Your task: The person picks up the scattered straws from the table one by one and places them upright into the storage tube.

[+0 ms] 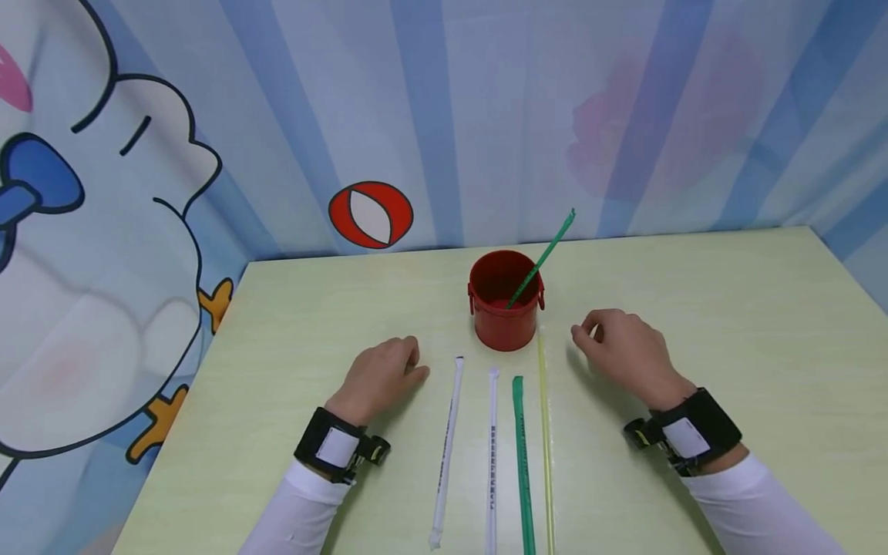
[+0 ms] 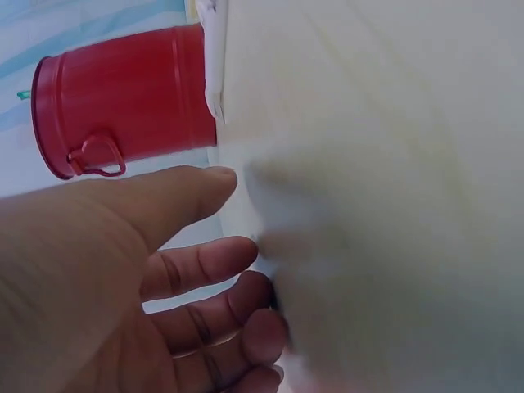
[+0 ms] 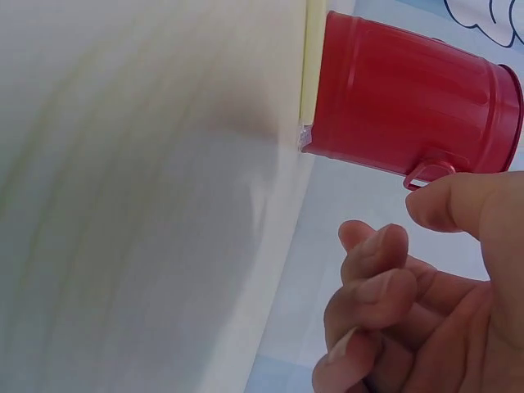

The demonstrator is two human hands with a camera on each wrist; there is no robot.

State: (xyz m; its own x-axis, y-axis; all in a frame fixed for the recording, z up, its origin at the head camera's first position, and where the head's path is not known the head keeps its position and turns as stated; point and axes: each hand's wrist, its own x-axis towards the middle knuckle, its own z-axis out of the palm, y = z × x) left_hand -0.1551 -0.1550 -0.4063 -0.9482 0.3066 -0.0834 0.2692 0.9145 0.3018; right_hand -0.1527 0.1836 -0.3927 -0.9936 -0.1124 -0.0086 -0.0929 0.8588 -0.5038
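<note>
Straws (image 1: pixel 523 462) lie before the red bucket (image 1: pixel 505 330) holding a green straw (image 1: pixel 551 247); left hand (image 1: pixel 380 378) is front-left of the bucket, right hand (image 1: pixel 630 353) right, thumbs and fingers apart.

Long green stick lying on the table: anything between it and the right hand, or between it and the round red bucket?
Yes, toward the right hand: the thin yellow stick lies flat on the table between it and the green stick. Nothing visible stands between the green stick's far end and the red bucket.
</note>
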